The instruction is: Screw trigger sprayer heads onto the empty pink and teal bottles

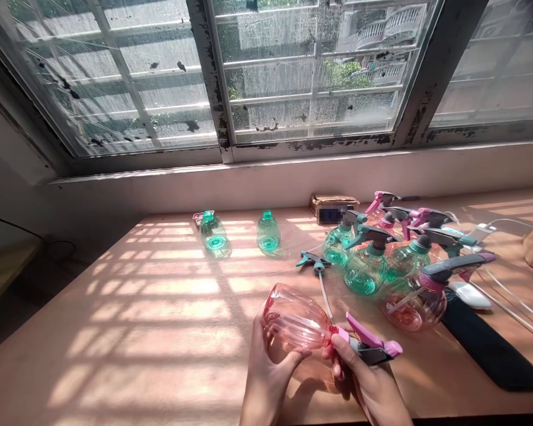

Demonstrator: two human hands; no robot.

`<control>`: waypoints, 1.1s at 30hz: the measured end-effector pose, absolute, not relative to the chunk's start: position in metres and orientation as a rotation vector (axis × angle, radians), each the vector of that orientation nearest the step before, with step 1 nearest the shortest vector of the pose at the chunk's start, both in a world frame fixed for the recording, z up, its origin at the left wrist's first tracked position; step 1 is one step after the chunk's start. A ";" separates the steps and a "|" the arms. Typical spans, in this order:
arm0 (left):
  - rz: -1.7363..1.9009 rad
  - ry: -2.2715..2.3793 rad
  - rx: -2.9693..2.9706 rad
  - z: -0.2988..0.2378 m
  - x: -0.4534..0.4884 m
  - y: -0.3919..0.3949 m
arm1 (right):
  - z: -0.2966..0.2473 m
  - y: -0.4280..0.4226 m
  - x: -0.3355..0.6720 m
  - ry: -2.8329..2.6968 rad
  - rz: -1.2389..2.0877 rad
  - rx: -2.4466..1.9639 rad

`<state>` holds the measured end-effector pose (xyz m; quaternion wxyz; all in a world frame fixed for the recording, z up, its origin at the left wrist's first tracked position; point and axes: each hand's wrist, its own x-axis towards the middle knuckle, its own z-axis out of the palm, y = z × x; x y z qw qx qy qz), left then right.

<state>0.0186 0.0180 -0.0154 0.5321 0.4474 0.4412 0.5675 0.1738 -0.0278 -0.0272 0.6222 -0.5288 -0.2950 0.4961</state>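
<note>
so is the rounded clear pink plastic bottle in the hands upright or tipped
Tipped: the bottle is held sideways, its base at the left hand and its neck at the right hand.

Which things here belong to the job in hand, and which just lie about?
Job:
pink bottle, in left hand
pink spray head, in right hand
probably green bottles, loose green spray head

Lying about:
black flat object
white cables
brown box
</note>
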 end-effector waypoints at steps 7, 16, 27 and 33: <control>1.424 1.038 1.000 -0.020 0.014 0.021 | -0.011 -0.028 0.179 -0.918 1.234 -1.241; 1.322 0.972 1.029 -0.022 0.011 0.022 | -0.031 -0.028 0.177 -0.764 1.218 -1.263; 1.393 1.049 1.035 -0.023 0.020 0.019 | -0.021 -0.029 0.178 -0.821 1.204 -1.284; 1.422 1.056 0.937 -0.008 0.015 0.018 | 0.002 -0.031 0.177 -0.971 1.167 -1.259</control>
